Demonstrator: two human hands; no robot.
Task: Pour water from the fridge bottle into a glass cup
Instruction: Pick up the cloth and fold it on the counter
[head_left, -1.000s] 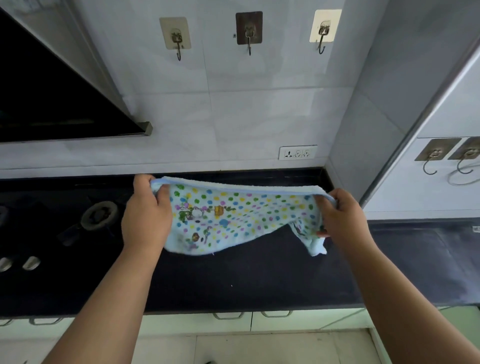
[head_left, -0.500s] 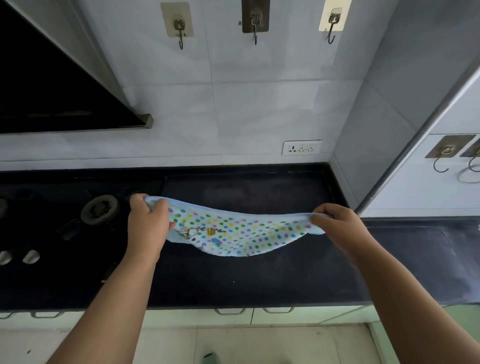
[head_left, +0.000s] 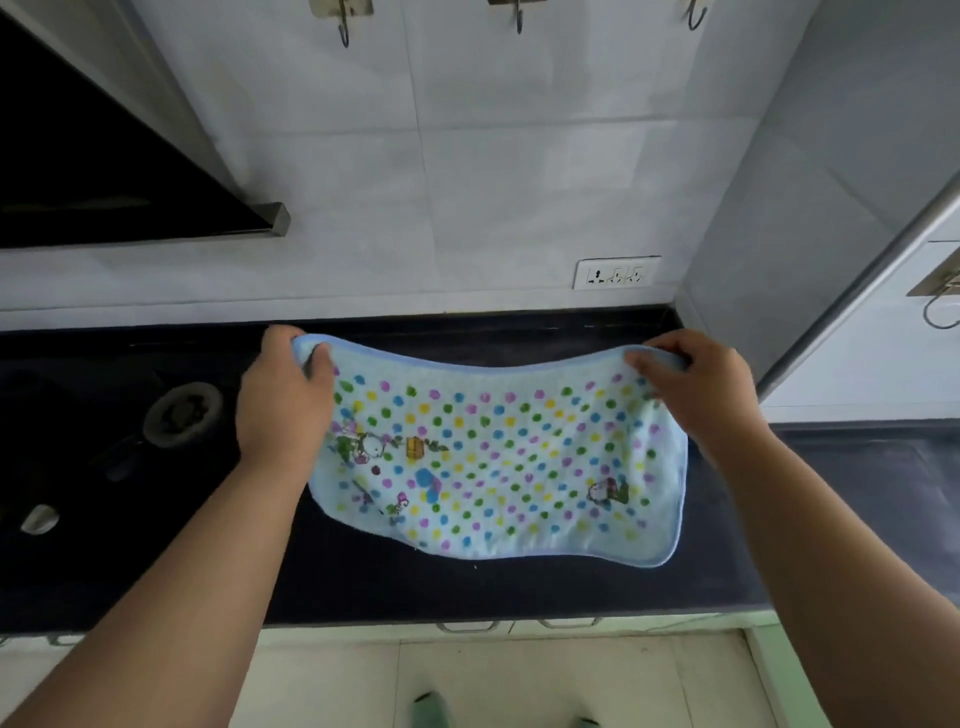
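A light blue towel (head_left: 498, 462) with coloured dots and small cartoon prints lies spread on the black counter (head_left: 467, 587). My left hand (head_left: 283, 400) pinches its far left corner. Its far right corner is gripped by my right hand (head_left: 696, 389). The near edge of the towel rests flat on the counter. No bottle and no glass cup are in view.
A gas burner (head_left: 182, 413) and a stove knob (head_left: 39, 519) sit on the counter at the left. A dark hood (head_left: 104, 171) hangs above them. A wall socket (head_left: 616, 273) is at the back, hooks (head_left: 343, 23) higher up. A grey side wall (head_left: 831, 182) closes the right.
Both hands have lowered the towel from mid-air onto the counter and spread it out flat. The hands have moved a little farther apart.
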